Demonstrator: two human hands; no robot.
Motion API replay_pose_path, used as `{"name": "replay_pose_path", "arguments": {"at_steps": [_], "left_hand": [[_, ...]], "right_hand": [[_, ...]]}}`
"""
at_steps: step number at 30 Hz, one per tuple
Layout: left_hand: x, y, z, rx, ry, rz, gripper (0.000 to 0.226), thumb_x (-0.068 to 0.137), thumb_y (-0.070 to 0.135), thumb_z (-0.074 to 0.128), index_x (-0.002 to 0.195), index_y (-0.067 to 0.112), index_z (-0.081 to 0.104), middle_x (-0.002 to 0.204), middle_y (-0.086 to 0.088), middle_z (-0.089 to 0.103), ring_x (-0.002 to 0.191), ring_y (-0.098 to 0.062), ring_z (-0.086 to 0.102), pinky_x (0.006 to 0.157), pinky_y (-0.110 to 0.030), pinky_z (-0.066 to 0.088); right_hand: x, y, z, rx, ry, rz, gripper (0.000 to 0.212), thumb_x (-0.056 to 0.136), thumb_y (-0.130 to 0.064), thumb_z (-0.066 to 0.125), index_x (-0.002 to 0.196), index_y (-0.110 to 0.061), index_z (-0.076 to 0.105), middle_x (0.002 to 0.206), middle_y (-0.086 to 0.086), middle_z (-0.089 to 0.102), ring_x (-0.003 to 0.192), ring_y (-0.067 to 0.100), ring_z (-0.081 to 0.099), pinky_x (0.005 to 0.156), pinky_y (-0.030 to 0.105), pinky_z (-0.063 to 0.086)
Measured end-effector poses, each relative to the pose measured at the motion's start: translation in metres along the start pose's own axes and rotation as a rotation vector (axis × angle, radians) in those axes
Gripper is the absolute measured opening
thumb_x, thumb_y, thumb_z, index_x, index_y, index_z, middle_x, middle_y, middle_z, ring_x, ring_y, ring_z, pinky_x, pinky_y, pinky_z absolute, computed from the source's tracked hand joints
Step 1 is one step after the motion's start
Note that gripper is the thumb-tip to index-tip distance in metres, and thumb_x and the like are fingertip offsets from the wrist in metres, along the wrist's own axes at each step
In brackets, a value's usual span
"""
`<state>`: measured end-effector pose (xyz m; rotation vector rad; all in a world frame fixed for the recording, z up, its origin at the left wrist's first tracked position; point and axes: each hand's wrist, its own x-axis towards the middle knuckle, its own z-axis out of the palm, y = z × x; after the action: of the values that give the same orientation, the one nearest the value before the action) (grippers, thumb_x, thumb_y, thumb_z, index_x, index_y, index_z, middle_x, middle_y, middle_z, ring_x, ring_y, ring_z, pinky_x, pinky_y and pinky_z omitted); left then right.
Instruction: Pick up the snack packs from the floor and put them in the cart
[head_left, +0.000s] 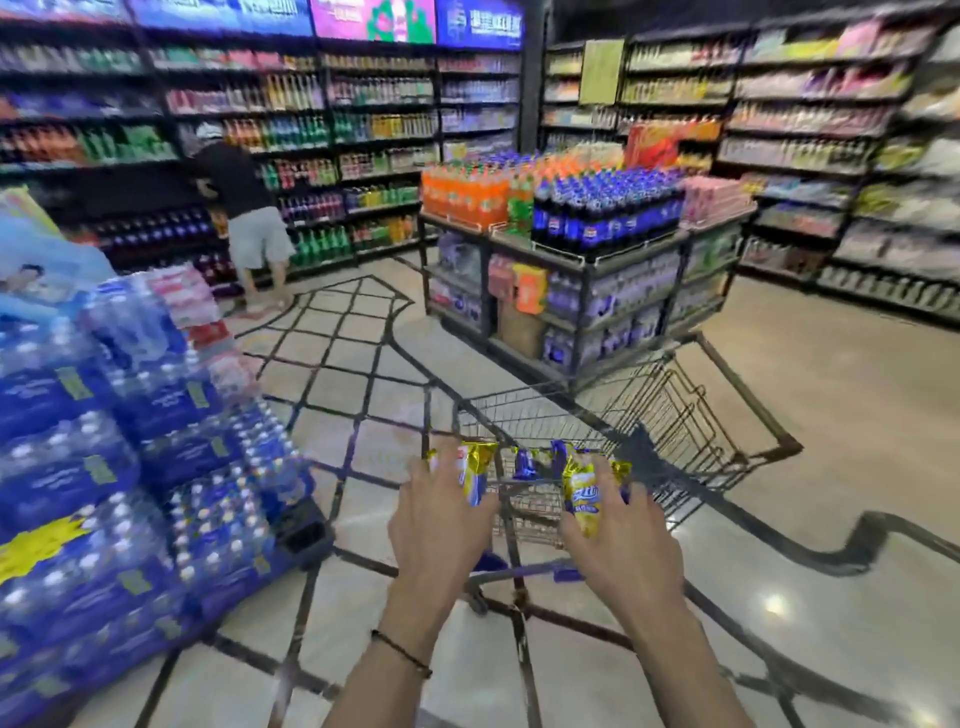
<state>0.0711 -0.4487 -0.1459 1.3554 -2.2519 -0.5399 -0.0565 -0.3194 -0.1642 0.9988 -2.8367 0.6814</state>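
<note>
A wire shopping cart (691, 415) stands in front of me on the tiled floor. My left hand (441, 525) grips a yellow and blue snack pack (475, 465) over the cart's near end. My right hand (621, 535) holds a second yellow snack pack (584, 493) beside it, also above the cart's near edge. Between the two packs a blue pack (524, 462) shows inside the cart. The view is blurred.
Stacked cases of bottled water (119, 467) fill the left side. A display stand of soda bottles (582, 249) stands beyond the cart. A person (244, 208) bends at the drinks shelves at the back left. Shelving lines the right wall.
</note>
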Motion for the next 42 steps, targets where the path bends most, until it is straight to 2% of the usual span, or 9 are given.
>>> {"name": "replay_pose_path", "arguments": {"at_steps": [5,11,17,23,26,29,33,37,42], "left_hand": [[0.088,0.009,0.059,-0.025,-0.094,0.064,0.074,0.081,0.05,0.066,0.143,0.038,0.027,0.126,-0.003,0.046,0.11,-0.026,0.055,0.082,-0.04,0.051],[0.204,0.009,0.098,0.006,-0.138,0.1,0.076,0.082,0.047,0.065,0.146,0.034,0.026,0.13,-0.005,0.044,0.111,-0.026,0.054,0.08,-0.038,0.052],[0.302,0.041,0.142,0.018,-0.193,0.125,0.072,0.082,0.049,0.065,0.142,0.036,0.027,0.132,-0.007,0.045,0.112,-0.028,0.057,0.082,-0.039,0.051],[0.37,0.063,0.222,0.05,-0.281,0.135,0.076,0.082,0.055,0.064,0.145,0.037,0.025,0.137,-0.004,0.043,0.117,-0.027,0.054,0.083,-0.04,0.052],[0.399,0.073,0.272,0.069,-0.318,0.085,0.079,0.081,0.056,0.064,0.146,0.037,0.024,0.137,-0.005,0.042,0.114,-0.027,0.056,0.082,-0.041,0.055],[0.427,0.084,0.32,0.088,-0.316,0.042,0.079,0.08,0.056,0.065,0.145,0.035,0.026,0.132,-0.005,0.044,0.109,-0.026,0.057,0.08,-0.042,0.057],[0.461,0.103,0.378,0.144,-0.381,-0.068,0.076,0.082,0.051,0.067,0.144,0.038,0.026,0.132,-0.004,0.044,0.116,-0.025,0.054,0.08,-0.038,0.052],[0.49,0.118,0.433,0.202,-0.441,-0.134,0.074,0.083,0.054,0.063,0.145,0.036,0.027,0.128,-0.002,0.045,0.112,-0.025,0.055,0.082,-0.041,0.055],[0.511,0.116,0.501,0.212,-0.511,-0.172,0.077,0.081,0.043,0.069,0.147,0.036,0.028,0.128,-0.007,0.047,0.114,-0.027,0.051,0.083,-0.043,0.053]], "right_hand": [[0.078,0.009,0.037,-0.056,-0.014,0.059,0.068,0.089,-0.058,0.044,0.147,-0.037,0.015,0.131,0.01,0.048,0.117,0.032,0.05,0.081,0.041,0.05],[0.188,-0.018,0.068,-0.084,-0.055,0.077,0.066,0.088,-0.057,0.043,0.143,-0.036,0.013,0.131,0.012,0.047,0.115,0.034,0.049,0.078,0.043,0.05],[0.282,-0.009,0.089,-0.107,-0.065,0.139,0.07,0.09,-0.062,0.042,0.149,-0.036,0.012,0.134,0.014,0.046,0.116,0.035,0.05,0.073,0.04,0.048],[0.372,0.03,0.127,-0.101,-0.12,0.181,0.069,0.092,-0.058,0.043,0.15,-0.034,0.014,0.137,0.013,0.044,0.119,0.034,0.048,0.077,0.04,0.048],[0.423,0.054,0.158,-0.106,-0.181,0.172,0.068,0.093,-0.057,0.043,0.15,-0.032,0.014,0.139,0.013,0.042,0.125,0.034,0.044,0.081,0.041,0.049],[0.475,0.082,0.193,-0.077,-0.256,0.15,0.069,0.093,-0.059,0.043,0.149,-0.033,0.014,0.141,0.012,0.041,0.126,0.034,0.044,0.079,0.041,0.05],[0.536,0.121,0.234,-0.056,-0.389,0.13,0.07,0.092,-0.056,0.045,0.15,-0.034,0.013,0.142,0.012,0.04,0.127,0.034,0.041,0.083,0.043,0.05],[0.587,0.165,0.272,-0.067,-0.452,0.121,0.071,0.091,-0.054,0.048,0.15,-0.034,0.015,0.14,0.01,0.043,0.126,0.033,0.041,0.079,0.041,0.051],[0.624,0.214,0.325,-0.102,-0.555,0.169,0.074,0.091,-0.059,0.049,0.15,-0.034,0.014,0.139,0.011,0.043,0.126,0.035,0.041,0.076,0.044,0.052]]}}
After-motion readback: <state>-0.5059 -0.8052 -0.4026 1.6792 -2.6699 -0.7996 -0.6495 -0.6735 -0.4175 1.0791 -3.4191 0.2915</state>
